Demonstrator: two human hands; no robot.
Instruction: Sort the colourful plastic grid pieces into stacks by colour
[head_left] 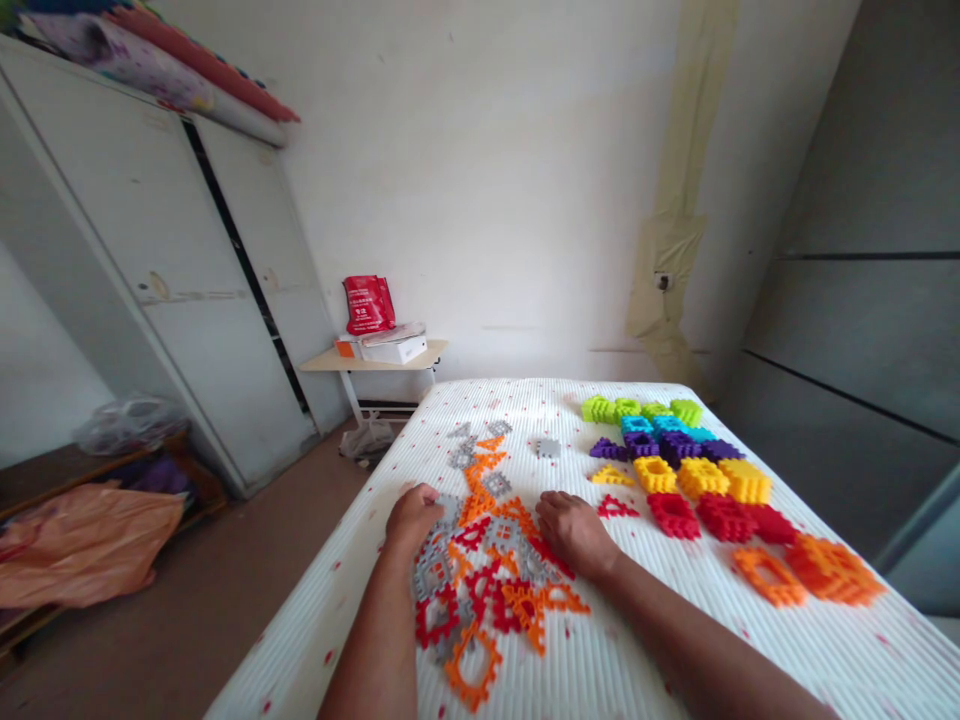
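Observation:
My left hand (411, 518) is at the left edge of a mixed pile, thumb and fingers closed on a grey toothed building tile (448, 510). At the pile's right edge lies my right hand (576, 532), its fingers curled down beside a red toothed piece (551, 556). Its fingertips are partly hidden, and what they hold, if anything, does not show. The pile between the hands mixes grey, red and orange pieces, among them an orange piece with an oval opening (474, 668) and a red square frame (436, 616). A lone grey square tile (547, 448) lies beyond my right hand.
On the right of the mattress (630, 660) stand sorted rows: lime green (598, 408), blue (637, 425), purple (640, 445), yellow (654, 474), red (673, 515) and orange (834, 570) pieces. Behind are a small table (435, 352) with a red bag (367, 303) and a wardrobe (202, 270).

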